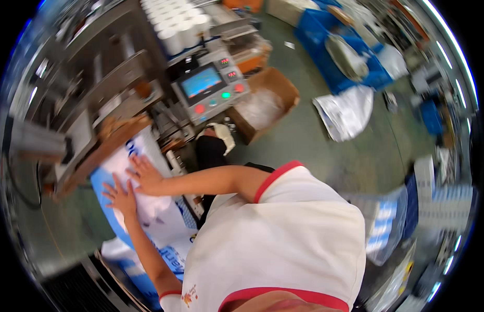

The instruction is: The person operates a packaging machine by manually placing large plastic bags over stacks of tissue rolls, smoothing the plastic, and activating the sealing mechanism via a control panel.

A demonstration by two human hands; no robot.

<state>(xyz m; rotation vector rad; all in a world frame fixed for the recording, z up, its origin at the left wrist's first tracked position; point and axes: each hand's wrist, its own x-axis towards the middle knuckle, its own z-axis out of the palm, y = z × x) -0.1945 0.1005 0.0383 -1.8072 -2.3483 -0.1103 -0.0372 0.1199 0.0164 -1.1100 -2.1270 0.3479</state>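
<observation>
Big grey-and-brown metal machine (pixel 128 73) is standing L of the grey boxy control panel w/ lit blue screen (pixel 203 83). Long white-and-blue printed plastic sheet (pixel 151 210) is lying below-L of the panel, directly under both hands; its far end is pointing up twd the machine's brown edge, long axis running from there, L of the panel, down twd the wearer's torso. Open brown cardboard box (pixel 287 93) w/ clear plastic inside is sitting just R of the panel. L hand (pixel 122 200) is resting palm-down on the sheet, fingers spread wide, farther from the panel; R hand (pixel 148 179) is lying likewise, fingers spread, nearer the panel.
</observation>
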